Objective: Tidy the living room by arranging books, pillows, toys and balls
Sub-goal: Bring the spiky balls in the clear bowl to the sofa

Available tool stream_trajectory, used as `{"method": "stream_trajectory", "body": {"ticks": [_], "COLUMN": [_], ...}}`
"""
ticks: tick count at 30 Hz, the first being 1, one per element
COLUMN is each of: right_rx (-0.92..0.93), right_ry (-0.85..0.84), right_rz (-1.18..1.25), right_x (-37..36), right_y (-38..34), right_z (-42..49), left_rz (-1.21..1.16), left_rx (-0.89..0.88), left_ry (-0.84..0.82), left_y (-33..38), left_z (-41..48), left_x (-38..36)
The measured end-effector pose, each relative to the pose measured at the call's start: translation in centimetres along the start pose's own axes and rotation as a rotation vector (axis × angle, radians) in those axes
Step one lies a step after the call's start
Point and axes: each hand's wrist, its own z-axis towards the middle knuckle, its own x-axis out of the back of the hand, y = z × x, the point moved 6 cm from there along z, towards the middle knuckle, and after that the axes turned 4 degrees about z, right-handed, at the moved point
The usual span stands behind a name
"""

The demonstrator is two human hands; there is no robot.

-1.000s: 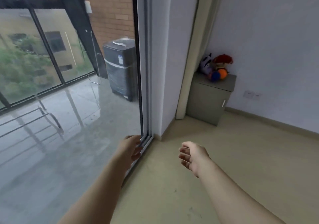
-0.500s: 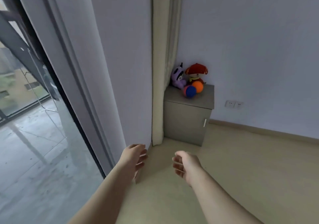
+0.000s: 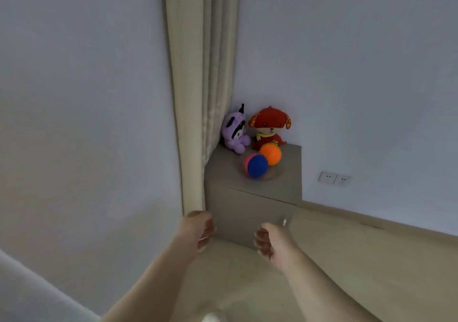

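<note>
A low grey cabinet point(image 3: 247, 212) stands in the room's corner. On its top sit a purple plush toy point(image 3: 234, 130) and a red plush dog point(image 3: 269, 127) against the wall. In front of them lie a blue and pink spiky ball point(image 3: 257, 166) and an orange spiky ball point(image 3: 271, 154), touching each other. My left hand point(image 3: 195, 230) and my right hand point(image 3: 273, 242) hover in front of the cabinet door, below the toys. Both have loosely curled fingers and hold nothing.
A beige curtain point(image 3: 198, 86) hangs in the corner, touching the cabinet's left side. White walls meet there. A double wall socket point(image 3: 334, 179) sits to the right of the cabinet, above the skirting. Beige floor point(image 3: 371, 259) spreads to the right.
The view has swung right from the glass door and come closer to the cabinet. The toys and balls look larger and nearer. Both hands stay empty in front of me.
</note>
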Motion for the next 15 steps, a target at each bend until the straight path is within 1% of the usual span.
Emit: {"method": "stream_trajectory", "body": {"ticks": [1, 5, 10, 15], "right_rx": [0.008, -0.044, -0.058, -0.121], "right_ry": [0.009, 0.032, 0.104, 0.114], "right_rz": [0.022, 0.021, 0.015, -0.04], "right_x": [-0.4, -2.1, -1.9, -1.5], "right_y": [-1.7, -7.2, -13.3, -18.0], "right_z": [2.0, 8.9, 16.4, 25.4], "left_rz": [-0.02, 0.057, 0.169, 0.214], "left_rx": [-0.008, 0.018, 0.032, 0.082], "left_ry": [-0.006, -0.028, -0.065, 0.006], "left_y": [1.4, 6.4, 11.1, 13.2], "left_z": [2.6, 12.0, 20.2, 28.1], "left_x": [-1.1, -5.3, -10.6, -14.5]}}
